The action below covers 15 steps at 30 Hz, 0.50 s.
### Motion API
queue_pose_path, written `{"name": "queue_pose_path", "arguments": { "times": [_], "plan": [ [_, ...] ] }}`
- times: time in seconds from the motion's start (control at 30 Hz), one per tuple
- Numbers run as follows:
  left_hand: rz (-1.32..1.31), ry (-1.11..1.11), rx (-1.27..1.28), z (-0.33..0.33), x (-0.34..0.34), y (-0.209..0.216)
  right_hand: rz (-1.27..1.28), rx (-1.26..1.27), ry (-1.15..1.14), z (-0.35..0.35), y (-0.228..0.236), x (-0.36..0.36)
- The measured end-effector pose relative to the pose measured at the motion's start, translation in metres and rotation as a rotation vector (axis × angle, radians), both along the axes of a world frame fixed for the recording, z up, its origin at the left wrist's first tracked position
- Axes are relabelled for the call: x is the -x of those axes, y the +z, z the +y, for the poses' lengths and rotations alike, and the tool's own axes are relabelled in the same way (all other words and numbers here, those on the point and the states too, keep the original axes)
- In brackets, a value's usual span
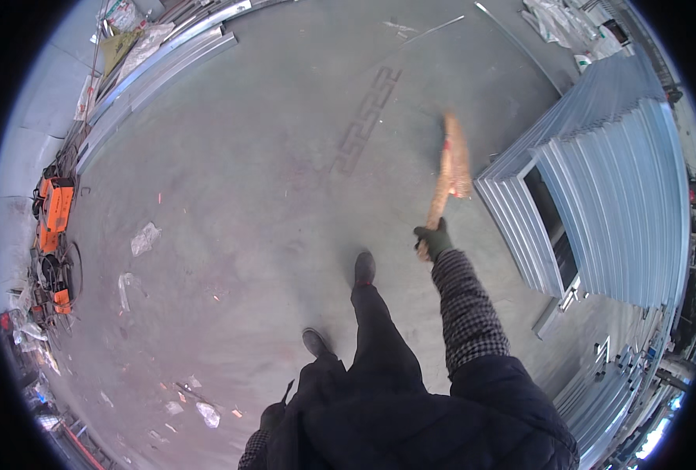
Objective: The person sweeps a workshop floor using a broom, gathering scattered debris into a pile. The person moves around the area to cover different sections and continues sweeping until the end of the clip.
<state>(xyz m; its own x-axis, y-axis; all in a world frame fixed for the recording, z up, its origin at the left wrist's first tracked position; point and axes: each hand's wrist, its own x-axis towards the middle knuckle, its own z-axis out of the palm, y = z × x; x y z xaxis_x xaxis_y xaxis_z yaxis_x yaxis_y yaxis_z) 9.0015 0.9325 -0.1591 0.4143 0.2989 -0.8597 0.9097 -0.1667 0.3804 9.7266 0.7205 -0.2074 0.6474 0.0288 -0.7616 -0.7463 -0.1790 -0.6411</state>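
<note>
A short straw broom (pixel 457 160) with reddish binding is gripped by its handle in my right hand (pixel 437 240), which wears a dark green glove. The broom's head points away from me, slightly smeared by motion, and I cannot tell whether it touches the grey floor (pixel 246 157). My left hand (pixel 271 415) hangs low beside my left leg, dark and partly hidden by my jacket. A thin dark strip (pixel 288 389) juts up beside it; whether the hand holds it does not show.
Stacked silvery metal frames (pixel 610 196) stand close on the right. Long metal profiles (pixel 160 78) lie along the far left wall. An orange machine (pixel 55 211) with cables sits at the left. Plastic scraps (pixel 145 238) and a crumpled clear piece (pixel 208 414) litter the floor.
</note>
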Motion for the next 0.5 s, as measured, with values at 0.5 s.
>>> {"name": "queue_pose_path", "arguments": {
  "times": [0.5],
  "plan": [
    [0.196,0.717,0.123,-0.033,-0.093,0.058,0.504,-0.03,0.968,0.113,0.002,0.225]
  ]
}}
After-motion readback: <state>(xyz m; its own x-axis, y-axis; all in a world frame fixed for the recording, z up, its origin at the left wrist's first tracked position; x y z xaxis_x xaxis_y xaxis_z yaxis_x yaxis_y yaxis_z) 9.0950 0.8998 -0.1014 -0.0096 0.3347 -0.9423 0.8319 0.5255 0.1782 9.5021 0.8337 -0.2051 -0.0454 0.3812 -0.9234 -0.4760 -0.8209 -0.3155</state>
